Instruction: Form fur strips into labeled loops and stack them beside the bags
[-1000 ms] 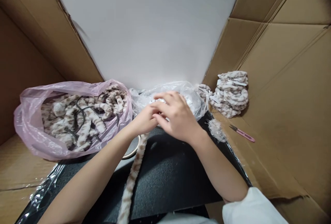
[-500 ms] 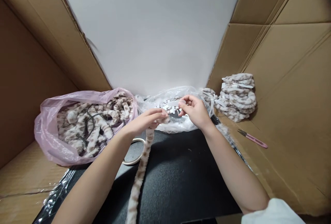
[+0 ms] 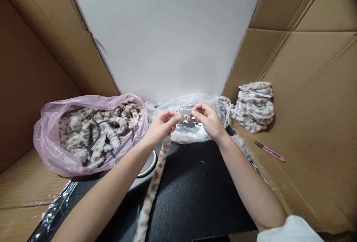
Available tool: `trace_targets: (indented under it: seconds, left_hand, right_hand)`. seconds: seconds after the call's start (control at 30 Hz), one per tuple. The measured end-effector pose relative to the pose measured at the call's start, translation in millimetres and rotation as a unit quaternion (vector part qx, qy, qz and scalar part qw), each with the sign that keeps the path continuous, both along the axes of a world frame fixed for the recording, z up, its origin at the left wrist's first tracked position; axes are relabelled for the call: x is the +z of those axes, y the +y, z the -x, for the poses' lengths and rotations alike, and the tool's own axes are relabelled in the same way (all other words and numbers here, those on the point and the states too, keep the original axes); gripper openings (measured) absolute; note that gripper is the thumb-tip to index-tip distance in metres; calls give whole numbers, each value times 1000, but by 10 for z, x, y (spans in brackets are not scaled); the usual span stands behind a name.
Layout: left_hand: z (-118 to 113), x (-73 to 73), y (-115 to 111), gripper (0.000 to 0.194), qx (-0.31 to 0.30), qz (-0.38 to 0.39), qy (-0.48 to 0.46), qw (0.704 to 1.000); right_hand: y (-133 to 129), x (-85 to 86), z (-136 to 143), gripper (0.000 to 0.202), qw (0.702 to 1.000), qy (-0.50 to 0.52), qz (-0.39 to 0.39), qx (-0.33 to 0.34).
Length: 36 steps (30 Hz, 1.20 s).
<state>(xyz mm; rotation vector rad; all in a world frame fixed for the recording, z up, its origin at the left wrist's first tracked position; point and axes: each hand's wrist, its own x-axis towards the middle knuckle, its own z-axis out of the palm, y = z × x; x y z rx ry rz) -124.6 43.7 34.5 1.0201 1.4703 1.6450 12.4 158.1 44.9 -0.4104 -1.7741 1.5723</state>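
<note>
A long plush strip (image 3: 155, 184), white with brown spots, runs from my left hand (image 3: 164, 126) down over the black tabletop toward me. The fingers of that hand are closed on its upper end. My right hand (image 3: 208, 121) pinches a small pale tag (image 3: 185, 112), which looks flat and translucent. Strip end and tag meet between my fingertips; whether they are joined I cannot tell. Just behind the hands lies a clear plastic bag (image 3: 192, 136) with small white and metal pieces in it. A pale ring (image 3: 152, 164) is partly hidden by my left forearm.
A pink plastic bag (image 3: 50, 152) full of plush strips and dark cords stands at left. On the right are a stack of coiled plush strips (image 3: 255, 108) and pink-handled thread snips (image 3: 270, 150) on cardboard. Cardboard walls (image 3: 315, 96) rise on both sides.
My left hand has turned and closed on the strip's end, bringing it against the tag. The right hand stays nearly in place, still pinching the tag.
</note>
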Motion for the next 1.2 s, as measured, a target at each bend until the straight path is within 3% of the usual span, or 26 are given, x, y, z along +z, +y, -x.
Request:
trace_targets:
  seconds: [0.3,0.43,0.53,0.63,0.7,0.9,1.07,1.2]
  left_hand:
    - [-49,-24,36,33,50,-31,-45,997]
    - [-25,-60,57,36,13,-37,-137,990]
    - [-15,-77,69,39,-8,-43,-170,984]
    - [-18,-91,78,41,-9,-43,-166,985]
    - [-20,-102,80,41,-10,-39,-154,987]
    - [2,-152,91,36,-33,-19,-133,990]
    - [4,-172,110,34,-34,-7,-143,989]
    - [-5,-164,112,29,-13,18,-111,994]
  right_hand:
    - [-106,-31,-9,9,983,34,-178,30]
    - [-57,-51,-28,12,977,63,-162,124]
    - [-15,-70,-12,26,976,93,-81,178]
    - [0,-125,55,30,991,99,-10,94]
    - [0,-172,104,25,996,71,-34,51]
    - [12,-224,130,26,993,3,-80,84]
    - [51,-277,143,32,996,17,-85,5]
    - [27,-233,134,17,983,-23,-180,-13]
